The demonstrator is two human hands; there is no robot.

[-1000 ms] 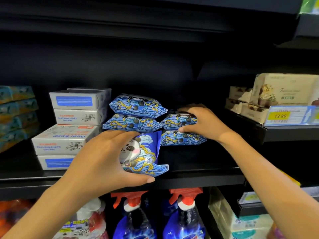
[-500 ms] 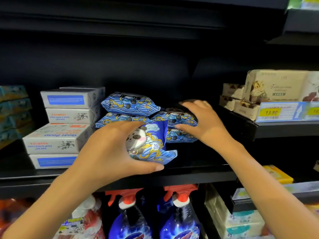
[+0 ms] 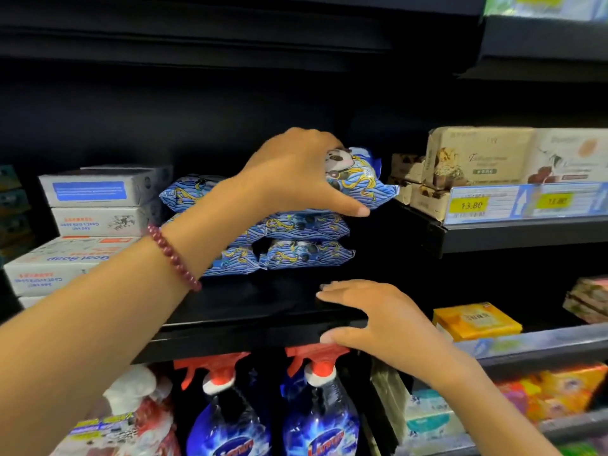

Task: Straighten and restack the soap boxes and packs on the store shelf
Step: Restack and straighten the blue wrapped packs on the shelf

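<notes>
My left hand [image 3: 292, 176] grips a blue panda-print soap pack [image 3: 357, 177] and holds it on top of the right-hand stack of blue packs [image 3: 306, 240] on the black shelf [image 3: 250, 337]. A second stack of blue packs [image 3: 187, 194] lies just left, partly hidden by my forearm. White Goat Soap boxes [image 3: 88, 222] are piled unevenly at the left. My right hand [image 3: 378, 319] hovers open at the shelf's front edge, fingers spread, thumb under the lip, holding nothing.
Beige boxes [image 3: 477, 159] sit on a raised shelf to the right behind yellow price tags [image 3: 470, 204]. Blue spray bottles with red triggers [image 3: 316, 406] stand below. A yellow box [image 3: 477, 320] lies lower right. Teal packs [image 3: 10, 192] are at the far left.
My left hand lifted the panda pack from the shelf front up and right onto the right stack. My right hand left that stack and dropped to the shelf's front edge.
</notes>
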